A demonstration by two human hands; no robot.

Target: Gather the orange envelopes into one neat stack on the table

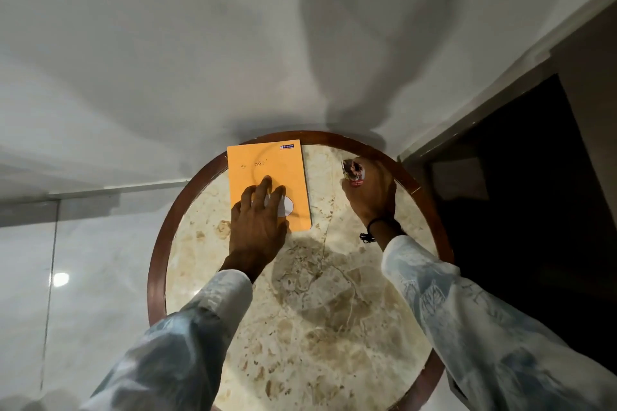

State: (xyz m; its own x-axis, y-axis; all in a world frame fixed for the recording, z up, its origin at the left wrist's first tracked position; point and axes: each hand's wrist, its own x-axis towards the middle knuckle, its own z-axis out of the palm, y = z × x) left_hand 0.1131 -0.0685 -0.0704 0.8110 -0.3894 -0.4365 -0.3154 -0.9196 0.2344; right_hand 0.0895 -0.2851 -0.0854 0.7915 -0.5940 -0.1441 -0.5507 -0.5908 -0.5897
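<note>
The left hand [258, 227] lies flat, fingers spread, on the orange paper envelope [267, 177] atop the round marble table [317, 310]; the right hand [370, 197] grips a small printed object [353, 171], mostly hidden.

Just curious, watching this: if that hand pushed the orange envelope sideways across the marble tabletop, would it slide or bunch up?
Probably slide: the orange envelope lies flat on the glossy marble tabletop. It looks thin and light, so likely floppy if lifted by a corner. The left hand pressing flat should steer it.

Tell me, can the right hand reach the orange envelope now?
Probably yes, but not freely: the right hand holds a small printed item. Bare table lies between it and the envelope.
</note>
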